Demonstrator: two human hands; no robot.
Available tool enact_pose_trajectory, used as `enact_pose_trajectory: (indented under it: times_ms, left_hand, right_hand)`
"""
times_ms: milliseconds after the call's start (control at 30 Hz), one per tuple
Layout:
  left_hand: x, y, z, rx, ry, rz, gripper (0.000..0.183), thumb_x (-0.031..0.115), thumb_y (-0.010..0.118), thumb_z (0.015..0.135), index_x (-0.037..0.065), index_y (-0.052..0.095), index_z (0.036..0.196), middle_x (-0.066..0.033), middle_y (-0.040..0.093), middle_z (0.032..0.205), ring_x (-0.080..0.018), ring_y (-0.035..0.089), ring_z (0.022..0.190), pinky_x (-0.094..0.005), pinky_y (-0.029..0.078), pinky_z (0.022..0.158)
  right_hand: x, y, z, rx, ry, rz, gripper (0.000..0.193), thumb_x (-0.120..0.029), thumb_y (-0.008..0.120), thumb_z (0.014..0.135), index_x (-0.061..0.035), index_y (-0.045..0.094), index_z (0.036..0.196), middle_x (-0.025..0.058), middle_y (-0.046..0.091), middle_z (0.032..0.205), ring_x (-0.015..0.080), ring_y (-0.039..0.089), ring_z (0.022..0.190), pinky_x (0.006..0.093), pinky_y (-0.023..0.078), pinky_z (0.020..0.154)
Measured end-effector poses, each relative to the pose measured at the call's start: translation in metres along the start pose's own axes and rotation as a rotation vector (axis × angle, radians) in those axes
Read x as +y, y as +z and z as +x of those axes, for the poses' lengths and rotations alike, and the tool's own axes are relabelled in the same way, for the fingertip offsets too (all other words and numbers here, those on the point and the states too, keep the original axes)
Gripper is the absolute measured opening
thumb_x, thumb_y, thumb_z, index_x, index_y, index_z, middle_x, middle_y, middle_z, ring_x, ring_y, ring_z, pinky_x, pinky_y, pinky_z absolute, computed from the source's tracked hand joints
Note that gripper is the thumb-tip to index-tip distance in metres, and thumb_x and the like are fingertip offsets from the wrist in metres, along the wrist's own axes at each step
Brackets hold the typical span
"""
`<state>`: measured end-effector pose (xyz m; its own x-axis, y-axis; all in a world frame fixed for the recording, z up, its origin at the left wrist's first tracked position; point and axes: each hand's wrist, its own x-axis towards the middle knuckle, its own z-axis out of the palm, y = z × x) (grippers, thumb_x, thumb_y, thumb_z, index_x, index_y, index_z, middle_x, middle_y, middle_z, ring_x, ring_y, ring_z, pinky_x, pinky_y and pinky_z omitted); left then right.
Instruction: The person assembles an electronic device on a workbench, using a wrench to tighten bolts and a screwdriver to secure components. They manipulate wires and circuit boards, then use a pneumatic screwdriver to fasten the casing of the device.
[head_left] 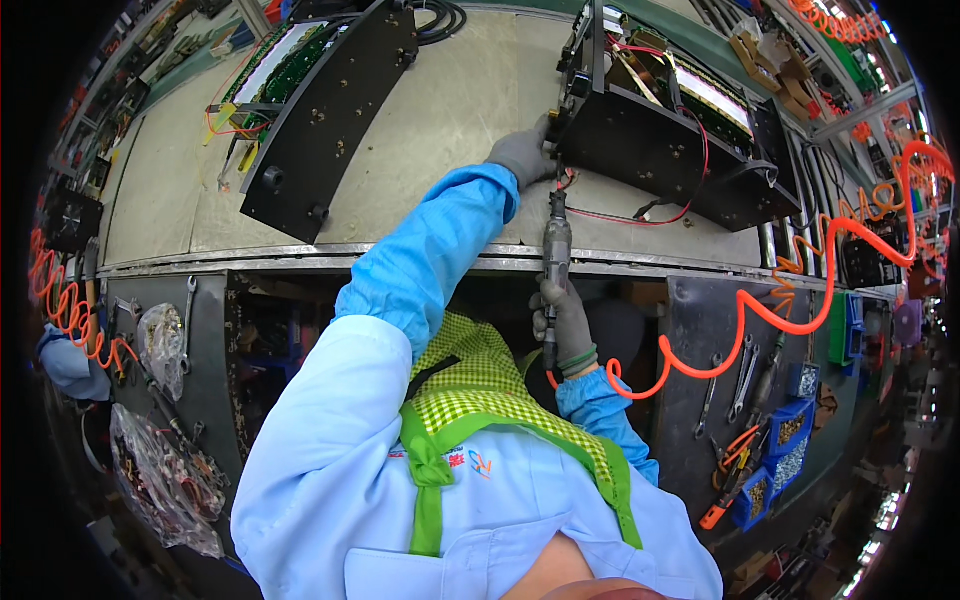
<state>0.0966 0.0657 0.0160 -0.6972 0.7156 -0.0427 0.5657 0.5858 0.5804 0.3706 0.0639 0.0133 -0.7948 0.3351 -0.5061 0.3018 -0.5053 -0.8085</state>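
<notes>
My gloved right hand (568, 325) is wrapped round a pneumatic screwdriver (557, 245), an inline tool fed by an orange coiled air hose (700, 373). The tool's tip points away from me, at the near left corner of a black metal chassis (640, 150) on the bench. At that same corner my gloved left hand (522, 157) rests against the chassis edge; its fingertips are partly hidden, and I cannot make out what they hold. Green circuit boards and wires show inside the chassis. A red wire (706, 160) loops out over its near side.
A second black chassis (335, 120) stands at the left of the metal-topped bench (460, 100). Black cable (440, 20) lies coiled behind it. Blue bins (790, 430) of small fasteners and several wrenches (745, 375) lie at the right; bagged parts (165, 480) lie at the left.
</notes>
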Motion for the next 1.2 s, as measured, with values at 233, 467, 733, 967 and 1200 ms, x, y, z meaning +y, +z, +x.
enact_pose_trajectory:
  times_ms: [233, 467, 733, 967, 1200]
  left_hand:
    - [0.002, -0.005, -0.001, -0.017, 0.017, -0.061, 0.084, 0.046, 0.072, 0.070, 0.012, 0.034, 0.135, -0.0247, 0.063, 0.105, -0.0406, 0.060, 0.099, -0.0452, 0.047, 0.084]
    - [-0.003, 0.000, 0.004, -0.006, 0.034, -0.075, 0.083, 0.043, 0.071, 0.071, 0.010, 0.032, 0.137, -0.0244, 0.063, 0.105, -0.0409, 0.060, 0.098, -0.0449, 0.048, 0.084]
    - [-0.004, 0.002, 0.010, -0.034, 0.046, -0.044, 0.083, 0.033, 0.067, 0.073, 0.008, 0.027, 0.140, -0.0248, 0.063, 0.105, -0.0406, 0.061, 0.098, -0.0443, 0.048, 0.085]
    - [-0.008, 0.004, 0.013, -0.043, 0.039, -0.048, 0.084, 0.034, 0.069, 0.072, 0.008, 0.027, 0.140, -0.0256, 0.063, 0.103, -0.0411, 0.061, 0.097, -0.0448, 0.048, 0.083]
    - [-0.008, 0.007, 0.012, -0.008, 0.065, -0.069, 0.085, 0.038, 0.072, 0.071, 0.007, 0.029, 0.137, -0.0274, 0.062, 0.104, -0.0421, 0.060, 0.097, -0.0450, 0.048, 0.083]
  right_hand:
    - [-0.006, -0.002, -0.002, 0.039, 0.007, -0.105, 0.036, -0.033, 0.058, 0.087, -0.0071, 0.049, 0.110, 0.0035, 0.052, 0.075, 0.0076, 0.047, 0.049, 0.0220, 0.040, 0.041]
    - [-0.006, -0.007, -0.001, -0.141, 0.127, 0.348, 0.036, -0.035, 0.058, 0.088, -0.0072, 0.049, 0.110, 0.0029, 0.051, 0.072, 0.0079, 0.046, 0.046, 0.0226, 0.039, 0.040]
    - [-0.004, 0.012, 0.004, 0.084, 0.019, -0.080, 0.033, -0.034, 0.058, 0.087, -0.0084, 0.049, 0.107, 0.0027, 0.051, 0.073, 0.0074, 0.046, 0.045, 0.0227, 0.038, 0.037]
    - [-0.001, 0.012, 0.005, 0.037, 0.035, 0.035, 0.031, -0.034, 0.059, 0.087, -0.0072, 0.049, 0.100, 0.0033, 0.051, 0.073, 0.0084, 0.047, 0.046, 0.0242, 0.040, 0.038]
    - [0.009, 0.009, 0.011, 0.023, 0.018, 0.044, 0.041, -0.041, 0.053, 0.090, -0.0024, 0.050, 0.103, 0.0041, 0.052, 0.073, 0.0076, 0.045, 0.046, 0.0226, 0.038, 0.038]
